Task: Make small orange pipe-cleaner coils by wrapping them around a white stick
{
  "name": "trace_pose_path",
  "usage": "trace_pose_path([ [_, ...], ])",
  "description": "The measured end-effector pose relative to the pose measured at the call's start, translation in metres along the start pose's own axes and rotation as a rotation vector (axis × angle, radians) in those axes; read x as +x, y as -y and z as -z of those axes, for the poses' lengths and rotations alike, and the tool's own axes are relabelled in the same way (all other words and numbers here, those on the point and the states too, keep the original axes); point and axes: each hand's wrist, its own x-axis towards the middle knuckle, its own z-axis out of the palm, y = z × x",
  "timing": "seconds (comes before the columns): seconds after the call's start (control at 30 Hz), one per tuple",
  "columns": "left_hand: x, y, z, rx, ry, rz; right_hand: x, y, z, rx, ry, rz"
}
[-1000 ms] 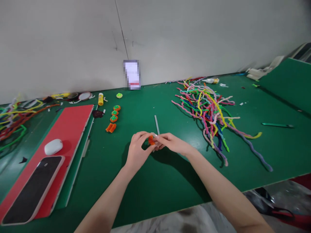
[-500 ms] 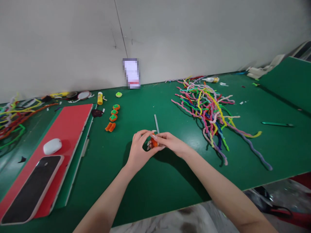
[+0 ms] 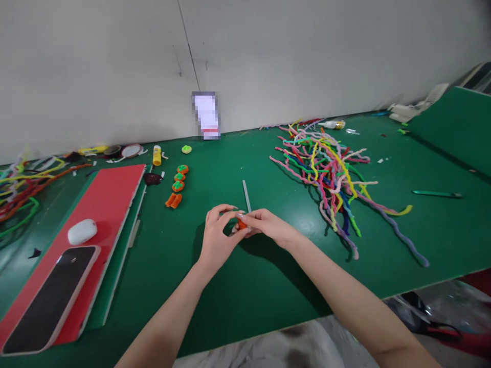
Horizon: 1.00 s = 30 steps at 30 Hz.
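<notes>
My left hand point(image 3: 217, 237) and my right hand point(image 3: 271, 226) meet over the middle of the table. Between their fingertips is a small piece of fuzzy orange pipe cleaner point(image 3: 242, 224), mostly covered by the fingers. Both thumbs and forefingers are closed about it. Just beyond the hands a pale translucent stick point(image 3: 246, 194) lies on the table. To the left stand several orange pipe-cleaner rounds with green tops point(image 3: 178, 177) in a row, with short orange rolls point(image 3: 174, 200) at the near end.
A tangle of colourful pipe cleaners point(image 3: 332, 176) spreads over the right side, with a green pen-like tool point(image 3: 437, 194) beyond it. At left, a red board point(image 3: 111, 204) carries a phone point(image 3: 49, 301) and white earbud case point(image 3: 82, 232). A screen point(image 3: 206, 115) leans on the wall.
The left fingers have shifted slightly about the orange piece, and less of it shows now. The right hand stays nearly in place. The view has moved very little.
</notes>
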Motion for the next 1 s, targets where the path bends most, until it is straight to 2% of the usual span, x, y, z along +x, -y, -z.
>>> trace_pose_path([
  [0.2,0.0000,-0.0006,-0.0006,-0.009,-0.019,0.010,0.0000,-0.0014,0.0004,0.016,0.013,-0.002],
  [0.4,0.0002,-0.0008,0.0007,-0.007,-0.030,-0.048,-0.0005,0.0007,0.0004,0.061,0.050,-0.058],
  [0.67,0.0019,0.0013,0.0012,0.043,-0.057,-0.125,0.0012,-0.0030,0.0015,0.184,0.035,-0.079],
  [1.0,0.0014,0.0022,0.0004,0.089,-0.063,-0.173,0.0004,-0.0004,0.0029,0.176,0.018,-0.115],
])
